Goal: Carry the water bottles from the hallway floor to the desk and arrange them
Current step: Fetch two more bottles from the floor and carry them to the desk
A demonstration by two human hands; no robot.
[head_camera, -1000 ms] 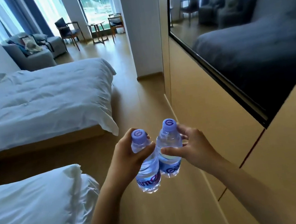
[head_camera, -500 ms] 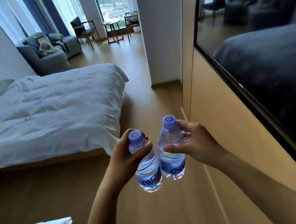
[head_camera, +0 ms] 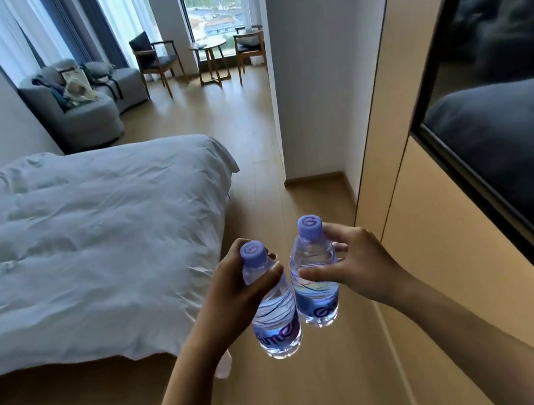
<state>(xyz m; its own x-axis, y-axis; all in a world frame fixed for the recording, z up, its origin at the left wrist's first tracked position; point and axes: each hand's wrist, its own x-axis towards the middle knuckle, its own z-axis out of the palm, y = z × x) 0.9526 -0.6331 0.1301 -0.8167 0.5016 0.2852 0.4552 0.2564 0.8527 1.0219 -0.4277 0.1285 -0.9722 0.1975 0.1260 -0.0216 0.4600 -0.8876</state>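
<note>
Left grip (head_camera: 237, 290) curls round ribbed clear bottle (head_camera: 276, 319) | right grip (head_camera: 354, 265) pinches second bottle (head_camera: 316, 285)

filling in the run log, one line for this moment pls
phase: carrying | left hand: holds a water bottle | right hand: holds the other bottle | place: floor beside bed | desk: not in view

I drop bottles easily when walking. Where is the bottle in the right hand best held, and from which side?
Grip the right-hand bottle around its upper body just below the purple cap, coming from its right side, as the right hand does now. It hangs roughly upright, and there the shoulder narrows, probably helping fingers wrap round.
</note>
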